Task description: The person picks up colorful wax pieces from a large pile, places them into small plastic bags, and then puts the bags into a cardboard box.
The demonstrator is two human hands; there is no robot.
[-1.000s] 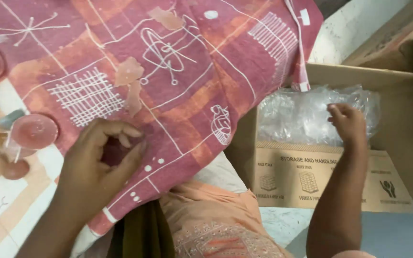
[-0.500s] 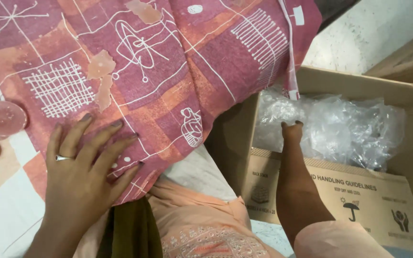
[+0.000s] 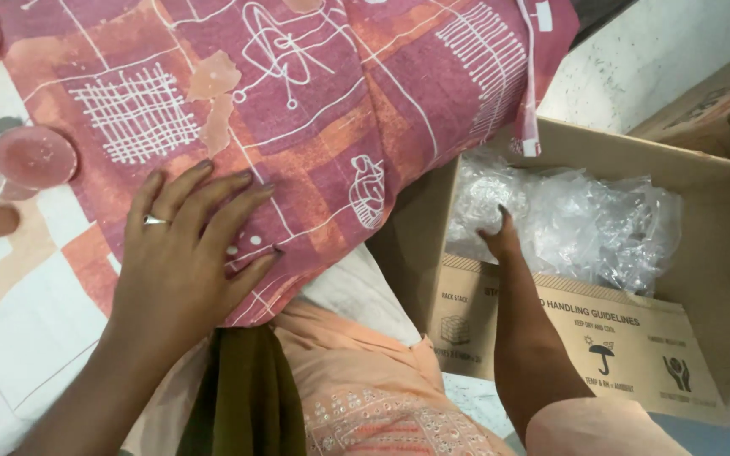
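Since the earlier frame, my right hand (image 3: 500, 241) went deeper into the box (image 3: 601, 338), its grip hidden in plastic wrap (image 3: 585, 224). Left hand (image 3: 187, 253) lies flat, fingers spread, on the cloth (image 3: 314, 101). I think the wrap may tear if pulled blindly.

Maroon and orange patchwork cloth (image 3: 314, 110) with white line drawings: grid, hatching, scribbles. Clear, shiny plastic wrap (image 3: 585, 219) in brown cardboard box (image 3: 635, 346), black print and pictograms on near flap. Peach embroidered garment (image 3: 365, 397), olive strip near. Dusty-pink round discs (image 3: 31, 156) far left.
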